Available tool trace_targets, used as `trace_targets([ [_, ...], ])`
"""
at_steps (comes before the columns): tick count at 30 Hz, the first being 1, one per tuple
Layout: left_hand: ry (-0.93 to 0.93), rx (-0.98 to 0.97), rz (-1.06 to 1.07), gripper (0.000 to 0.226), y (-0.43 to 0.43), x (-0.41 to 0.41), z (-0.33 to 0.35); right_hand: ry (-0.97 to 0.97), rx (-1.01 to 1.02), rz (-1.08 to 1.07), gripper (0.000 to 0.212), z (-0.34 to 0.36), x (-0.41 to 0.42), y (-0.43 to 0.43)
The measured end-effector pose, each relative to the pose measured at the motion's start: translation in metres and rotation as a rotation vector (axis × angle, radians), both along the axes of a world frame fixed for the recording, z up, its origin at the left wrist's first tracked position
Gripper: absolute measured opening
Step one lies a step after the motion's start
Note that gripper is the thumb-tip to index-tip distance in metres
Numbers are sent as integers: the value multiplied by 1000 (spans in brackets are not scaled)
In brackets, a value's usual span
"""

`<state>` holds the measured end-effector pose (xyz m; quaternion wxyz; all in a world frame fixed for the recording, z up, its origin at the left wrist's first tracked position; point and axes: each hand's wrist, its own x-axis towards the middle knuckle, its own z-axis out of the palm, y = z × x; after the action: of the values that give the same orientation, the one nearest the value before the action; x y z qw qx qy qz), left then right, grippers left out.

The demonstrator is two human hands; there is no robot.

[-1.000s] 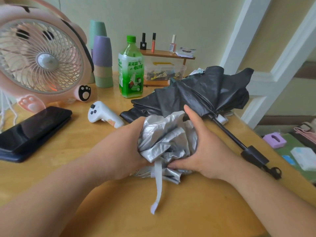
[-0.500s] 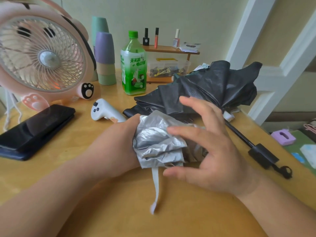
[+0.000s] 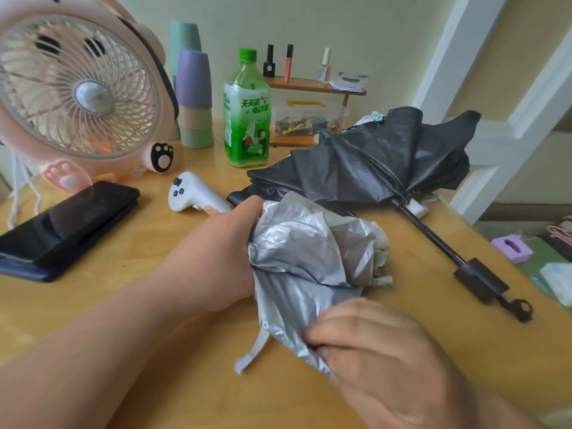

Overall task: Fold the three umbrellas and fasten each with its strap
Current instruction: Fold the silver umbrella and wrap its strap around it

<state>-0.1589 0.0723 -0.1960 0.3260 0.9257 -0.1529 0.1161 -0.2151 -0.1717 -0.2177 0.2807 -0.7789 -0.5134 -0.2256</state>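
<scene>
— What is the right hand [image 3: 380,354] doing?
— Its thumb and fingertips pinch a lower edge of the canopy of the crumpled, shiny silver umbrella [image 3: 309,252]. The fabric stretches from the bundle down to that pinch.
— And the left hand [image 3: 223,258]?
— It clasps the bundle's left side. Its fingers are buried behind the fabric, so how far they curl cannot be told. The silver umbrella sits between the two hands, over the pale wooden table [image 3: 433,320]. Its whitish rib tips poke out on the side away from the left hand.
— The strap?
— The narrow pale fabric strap [image 3: 255,348] hangs loose below the bundle, just left of the pinch, unfastened.
— Farther out?
— Beyond the bundle lies a half-collapsed black fabric umbrella [image 3: 371,162]. Its shaft and blocky black handle [image 3: 479,280] run out to the right of both hands. Just past the left hand rests a white plastic controller [image 3: 192,196], and a green plastic bottle [image 3: 246,119] stands behind that. Farther left lie a flat black phone [image 3: 71,224] and a round pink desk fan [image 3: 77,94], with pastel stacked cups [image 3: 195,97] at the back.
</scene>
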Motion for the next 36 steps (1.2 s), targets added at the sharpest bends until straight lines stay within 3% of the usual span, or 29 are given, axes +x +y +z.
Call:
trace_targets([
  [5, -16, 20, 17, 44, 1, 3, -3, 255, 57, 49, 5, 5, 6, 2],
  [8, -35, 1, -18, 44, 0, 2, -3, 625, 312, 14, 24, 26, 5, 2],
  [9, -38, -5, -28, 45, 0, 1, -2, 647, 431, -21, 28, 32, 8, 4],
  [11, -39, -18, -41, 46, 1, 0, -3, 506, 523, -185, 25, 41, 17, 7],
  [17, -33, -26, -42, 49, 2, 0, -1, 432, 284, -360, 18, 47, 19, 22],
  [22, -19, -48, -58, 50, 2, 1, -1, 343, 71, -511, 37, 56, 25, 34],
  [25, 2, -55, -54, 53, 5, 0, -1, 302, 18, -465, 39, 63, 31, 37],
  [28, 13, -61, -37, 57, 7, 1, 0, 561, 203, -284, 32, 66, 38, 31],
  [32, 22, -18, -8, 59, 3, 2, -1, 966, 722, -134, 23, 61, 41, 18],
  [34, 21, -6, -10, 60, 2, 3, -2, 1003, 791, -168, 24, 58, 40, 15],
  [36, 15, 0, -11, 60, 3, 4, -3, 948, 695, -244, 27, 60, 38, 13],
])
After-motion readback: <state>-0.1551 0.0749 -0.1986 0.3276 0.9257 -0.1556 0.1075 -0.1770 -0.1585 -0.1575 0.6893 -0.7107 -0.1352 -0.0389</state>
